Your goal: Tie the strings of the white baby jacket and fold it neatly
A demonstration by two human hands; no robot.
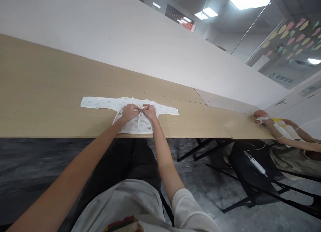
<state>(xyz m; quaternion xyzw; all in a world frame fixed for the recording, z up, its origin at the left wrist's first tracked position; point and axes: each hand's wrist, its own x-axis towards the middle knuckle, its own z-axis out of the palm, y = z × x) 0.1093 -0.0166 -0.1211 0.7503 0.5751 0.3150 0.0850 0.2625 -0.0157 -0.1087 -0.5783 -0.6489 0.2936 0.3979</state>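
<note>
A small white baby shirt [146, 124] with a faint printed pattern lies front up on the table, its long sleeves stretched out to both sides. My left hand [129, 112] rests on the chest of the shirt, thumb and fingers pinched together at the front opening. From the other side my right hand [149, 111] pinches at the same spot, its fingertips almost touching those of the left. Between them shows a bit of the shirt's cloth; whether it is a tie or the edge of the front is too small to tell.
The wooden table [50, 78] runs along a white partition [112, 41]. At the far right another person's hands [269, 123] are busy beside a doll [260, 114]. A black folding chair [255, 175] holds a white power strip [257, 165] with a cable.
</note>
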